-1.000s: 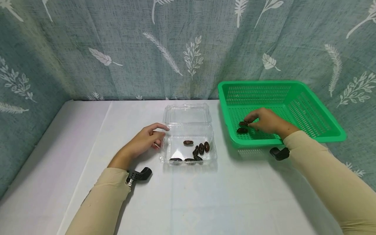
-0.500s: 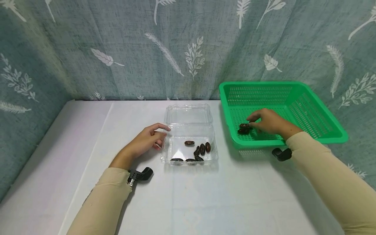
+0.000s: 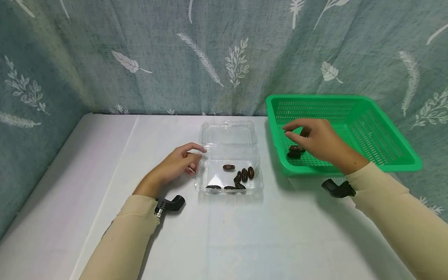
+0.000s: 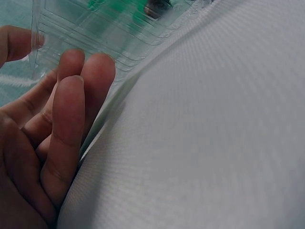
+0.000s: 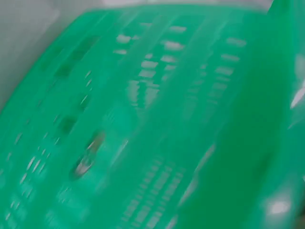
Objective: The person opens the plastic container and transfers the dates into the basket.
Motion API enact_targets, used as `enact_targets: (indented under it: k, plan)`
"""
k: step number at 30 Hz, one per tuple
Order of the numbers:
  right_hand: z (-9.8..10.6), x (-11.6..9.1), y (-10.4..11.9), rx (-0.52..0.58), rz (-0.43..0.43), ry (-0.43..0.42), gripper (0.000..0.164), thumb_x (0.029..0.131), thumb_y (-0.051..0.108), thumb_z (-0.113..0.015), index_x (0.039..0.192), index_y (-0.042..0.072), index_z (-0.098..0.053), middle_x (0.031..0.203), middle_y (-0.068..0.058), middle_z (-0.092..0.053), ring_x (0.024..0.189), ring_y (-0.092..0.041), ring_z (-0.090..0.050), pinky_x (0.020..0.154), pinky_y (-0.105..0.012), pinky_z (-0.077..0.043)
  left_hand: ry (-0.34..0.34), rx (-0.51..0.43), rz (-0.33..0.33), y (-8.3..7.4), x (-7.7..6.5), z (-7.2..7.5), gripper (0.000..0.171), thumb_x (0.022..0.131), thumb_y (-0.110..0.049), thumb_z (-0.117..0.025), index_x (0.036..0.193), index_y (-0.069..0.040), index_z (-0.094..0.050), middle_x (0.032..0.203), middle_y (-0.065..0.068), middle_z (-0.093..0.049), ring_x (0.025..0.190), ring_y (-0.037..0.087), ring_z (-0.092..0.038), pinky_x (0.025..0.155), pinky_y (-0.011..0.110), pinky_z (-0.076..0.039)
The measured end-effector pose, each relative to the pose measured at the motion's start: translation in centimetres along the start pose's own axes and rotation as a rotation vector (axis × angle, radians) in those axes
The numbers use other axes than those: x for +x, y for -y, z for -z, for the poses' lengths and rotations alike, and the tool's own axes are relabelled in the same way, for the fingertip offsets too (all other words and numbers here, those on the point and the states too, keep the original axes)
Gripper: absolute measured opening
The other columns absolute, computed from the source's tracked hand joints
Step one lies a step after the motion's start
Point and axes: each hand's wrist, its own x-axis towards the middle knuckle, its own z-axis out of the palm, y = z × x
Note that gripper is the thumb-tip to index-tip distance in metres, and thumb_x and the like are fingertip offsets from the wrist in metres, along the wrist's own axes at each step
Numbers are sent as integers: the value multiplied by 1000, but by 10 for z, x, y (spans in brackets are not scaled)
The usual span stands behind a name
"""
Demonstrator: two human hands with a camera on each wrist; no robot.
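A hinged clear plastic box (image 3: 229, 153) stands on the white table, lid raised at the back, with several dark brown dates (image 3: 251, 172) inside. My left hand (image 3: 178, 163) rests at its left side, index finger and thumb reaching the rim. In the left wrist view, the fingers (image 4: 69, 109) lie loosely bent beside the clear wall. My right hand (image 3: 318, 140) is raised over the left part of a green basket (image 3: 350, 169), thumb and fingers bent round a dark date (image 3: 305, 132). Below it, more dates (image 3: 294, 154) lie on the basket floor.
A grey-green leaf-patterned curtain (image 3: 157, 85) hangs behind the table and along the left. The basket's raised rim surrounds the space under my right hand. The right wrist view is blurred and shows mostly the basket wall (image 5: 157, 119).
My right hand has risen from the basket floor with a date in its fingers. My left hand keeps its place at the box. The whole head view has shifted slightly.
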Motion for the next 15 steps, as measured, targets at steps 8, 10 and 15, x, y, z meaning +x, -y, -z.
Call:
enact_targets:
  k: [8, 10, 15]
  plan:
    - [-26, -2, 40, 152, 232, -121, 15, 90, 4, -72, 104, 7, -77, 80, -4, -73, 55, -5, -55, 53, -19, -45, 3, -10, 9, 0, 0, 0, 34, 100, -19, -52, 132, -11, -57, 76, 1, -58, 70, 12, -58, 67, 32, -57]
    - [-34, -2, 49, 187, 249, -96, 16, 89, 3, -73, 104, 8, -77, 92, -5, -76, 63, -6, -61, 58, -20, -50, 4, -12, 6, 0, 1, 1, 34, 100, -19, -52, 133, -11, -57, 76, 1, -58, 70, 12, -58, 67, 31, -57]
    - [-52, 0, 67, 268, 243, -12, 18, 89, 5, -73, 106, 10, -77, 103, -3, -76, 76, -10, -67, 66, -25, -56, 6, -29, 0, 0, 2, 0, 33, 101, -19, -52, 133, -11, -56, 76, 1, -57, 69, 11, -57, 67, 30, -56]
